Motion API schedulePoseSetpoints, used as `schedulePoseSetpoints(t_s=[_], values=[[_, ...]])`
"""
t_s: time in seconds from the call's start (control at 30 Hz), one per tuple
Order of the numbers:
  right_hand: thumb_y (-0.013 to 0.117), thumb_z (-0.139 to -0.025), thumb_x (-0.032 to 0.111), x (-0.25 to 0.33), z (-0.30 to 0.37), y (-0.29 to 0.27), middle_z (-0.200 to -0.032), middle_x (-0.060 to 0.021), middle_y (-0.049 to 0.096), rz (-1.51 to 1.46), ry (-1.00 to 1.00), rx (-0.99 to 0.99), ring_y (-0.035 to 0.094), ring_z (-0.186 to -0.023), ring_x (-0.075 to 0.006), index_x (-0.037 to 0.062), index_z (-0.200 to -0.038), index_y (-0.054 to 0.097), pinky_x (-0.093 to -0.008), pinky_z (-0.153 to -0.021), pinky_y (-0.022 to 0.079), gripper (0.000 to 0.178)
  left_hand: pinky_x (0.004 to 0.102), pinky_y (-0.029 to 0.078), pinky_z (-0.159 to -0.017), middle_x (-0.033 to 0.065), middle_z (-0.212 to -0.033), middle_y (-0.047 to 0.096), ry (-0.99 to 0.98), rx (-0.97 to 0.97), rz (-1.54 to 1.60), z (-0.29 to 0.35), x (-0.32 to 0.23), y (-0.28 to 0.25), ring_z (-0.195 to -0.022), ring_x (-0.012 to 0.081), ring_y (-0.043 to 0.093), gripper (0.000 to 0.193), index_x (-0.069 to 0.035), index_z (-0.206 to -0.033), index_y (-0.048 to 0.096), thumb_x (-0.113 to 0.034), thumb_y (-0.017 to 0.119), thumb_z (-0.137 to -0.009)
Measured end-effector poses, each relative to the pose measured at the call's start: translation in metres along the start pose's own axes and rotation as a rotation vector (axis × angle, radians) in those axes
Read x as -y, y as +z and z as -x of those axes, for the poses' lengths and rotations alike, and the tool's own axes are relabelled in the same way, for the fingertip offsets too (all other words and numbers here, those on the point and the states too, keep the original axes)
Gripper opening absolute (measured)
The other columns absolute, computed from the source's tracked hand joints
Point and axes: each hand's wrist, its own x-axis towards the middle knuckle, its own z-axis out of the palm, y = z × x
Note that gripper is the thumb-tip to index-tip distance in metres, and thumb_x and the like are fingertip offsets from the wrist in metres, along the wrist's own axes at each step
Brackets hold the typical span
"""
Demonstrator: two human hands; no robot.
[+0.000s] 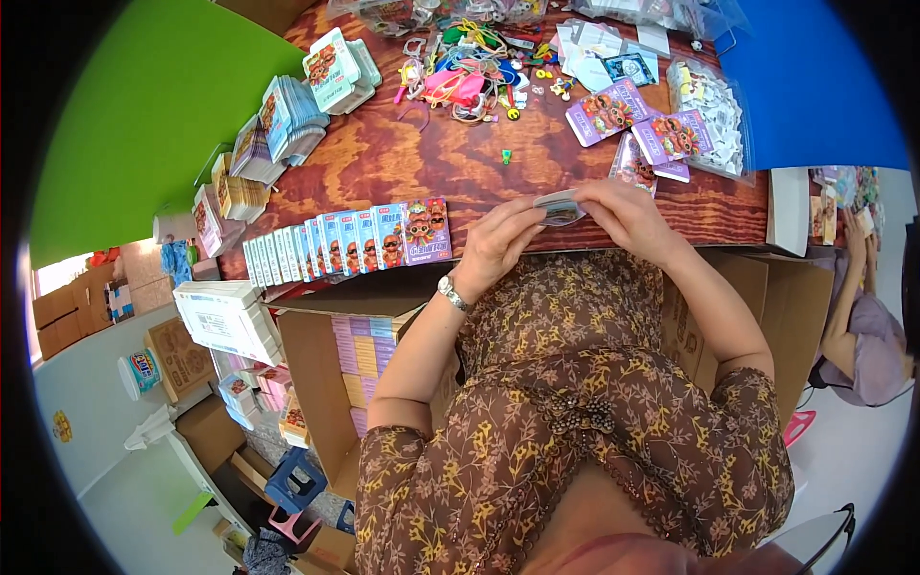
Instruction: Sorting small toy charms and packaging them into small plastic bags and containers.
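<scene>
Near the table's front edge, my left hand (500,240) and my right hand (628,222) meet, fingers closed around a small stack of cards (560,207). Pale edges and a darker patch of the cards show between my fingertips. Just beyond my right hand lies a purple card box (632,165), partly covered by other boxes. To the left of my left hand, a row of slim blue and purple boxes (359,240) stands along the table edge. A small green trinket (506,156) lies on the red-brown wood-grain table (383,158) beyond my hands.
A heap of colourful trinkets and cords (470,77) lies at the back. Stacks of cards (292,120) line the left edge. A clear bag of white packets (709,115) sits at right. Below the table stands an open carton (316,374); another person (862,335) is at far right.
</scene>
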Motion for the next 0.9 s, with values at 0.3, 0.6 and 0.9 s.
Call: schedulePoseSetpoints(t_s=[0.3,0.6,0.9], values=[[0.073,-0.084,0.002,0.003,-0.013,-0.007,-0.101,-0.0109,0.065,0.293,-0.222,0.1,0.067,-0.09,-0.0277,0.0059,-0.109,0.067,-0.0376,-0.076,0.055,0.026,0.0339,0.057,-0.08,0.0123,-0.105,0.072,-0.098,-0.073,0.114,0.004,0.0,0.007,-0.095,0.0254,0.07,0.025,-0.002,-0.105,0.071,0.001,0.079,-0.081],[0.074,-0.086,0.01,0.004,-0.019,-0.012,-0.096,-0.0068,0.066,0.06,-0.103,0.186,0.065,-0.085,-0.0274,0.0109,-0.112,0.07,-0.0377,-0.073,0.052,0.027,0.0351,0.058,-0.084,0.0127,-0.112,0.073,-0.149,-0.06,0.159,0.008,0.0,0.007,-0.102,0.0278,0.071,0.024,-0.003,-0.104,0.069,-0.001,0.078,-0.082],[0.068,-0.081,0.012,0.021,-0.015,-0.004,-0.099,-0.0029,0.065,0.502,-0.237,0.122,0.066,-0.089,-0.0212,0.0157,-0.116,0.07,-0.0349,-0.071,0.053,0.035,0.0339,0.059,-0.082,0.0132,-0.11,0.074,-0.267,-0.075,0.246,0.009,0.001,0.01,-0.098,0.0262,0.073,0.027,-0.002,-0.107,0.068,-0.002,0.079,-0.082]])
